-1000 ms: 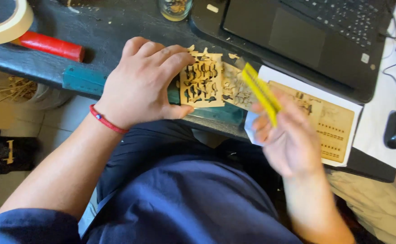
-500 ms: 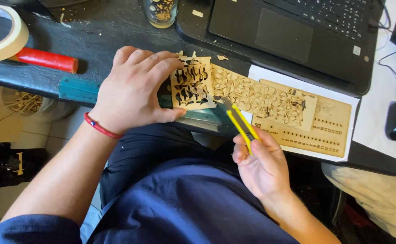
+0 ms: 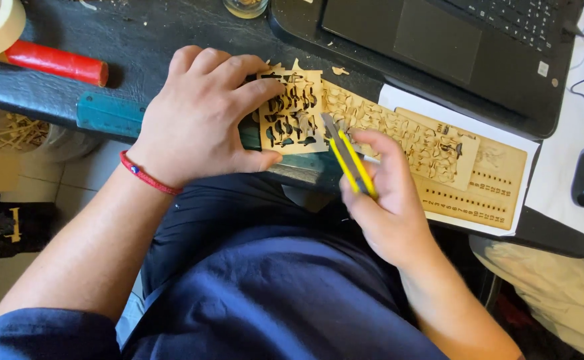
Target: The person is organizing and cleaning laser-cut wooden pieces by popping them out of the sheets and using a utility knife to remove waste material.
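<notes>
Wood sheet (image 3: 292, 113) with cut-out shapes lies at the desk (image 3: 139, 53) edge, pressed flat by the left hand (image 3: 199, 120). The right hand (image 3: 389, 200) grips a yellow knife (image 3: 349, 157). Best to cut slowly, blade away from fingers.

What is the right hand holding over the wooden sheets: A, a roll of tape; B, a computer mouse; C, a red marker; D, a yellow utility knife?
D: the right hand grips a yellow utility knife with its tip at the cut-out wooden sheet that the left hand presses down.
</notes>
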